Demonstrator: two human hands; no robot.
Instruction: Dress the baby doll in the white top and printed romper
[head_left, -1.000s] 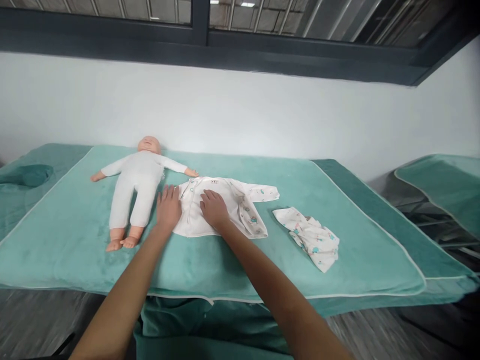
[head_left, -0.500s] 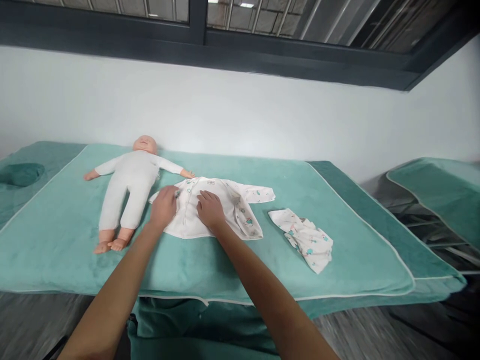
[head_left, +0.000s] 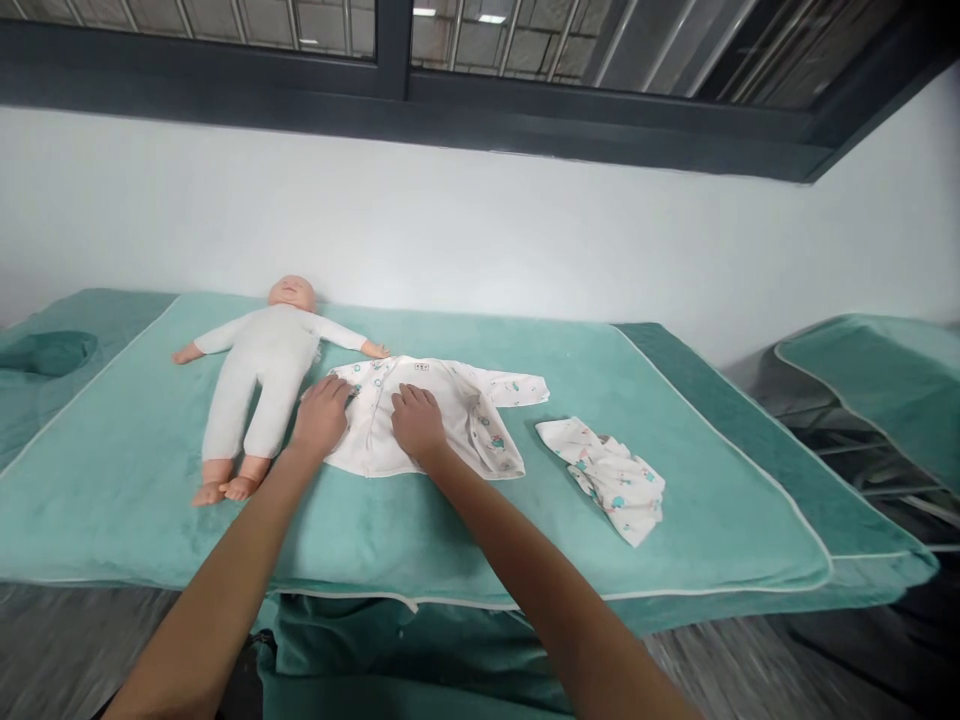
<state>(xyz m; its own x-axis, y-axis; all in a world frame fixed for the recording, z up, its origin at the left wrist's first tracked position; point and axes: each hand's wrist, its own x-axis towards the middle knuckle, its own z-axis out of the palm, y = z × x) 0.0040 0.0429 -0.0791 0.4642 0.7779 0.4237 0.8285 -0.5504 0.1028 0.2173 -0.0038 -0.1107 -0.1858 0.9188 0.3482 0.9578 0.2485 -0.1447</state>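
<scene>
A small white printed baby top (head_left: 450,410) lies spread on the teal blanket (head_left: 637,560), its right sleeve stretched out. My left hand (head_left: 321,416) rests on the garment's left edge with fingers curled over the fabric. My right hand (head_left: 417,422) lies flat on the middle of the garment, fingers together and extended. A baby doll (head_left: 259,375) in a white suit lies on its back just left of the garment, close to my left hand.
A crumpled printed garment (head_left: 611,485) lies to the right on the blanket. A white wall runs along the back under a dark window frame. Another teal-covered bed (head_left: 877,385) stands at the right, and a teal pillow (head_left: 49,352) at the far left.
My left hand has shifted from flat beside the garment onto its left edge, fingers curling on the cloth. The left side of the garment has been drawn in. My right hand stays put.
</scene>
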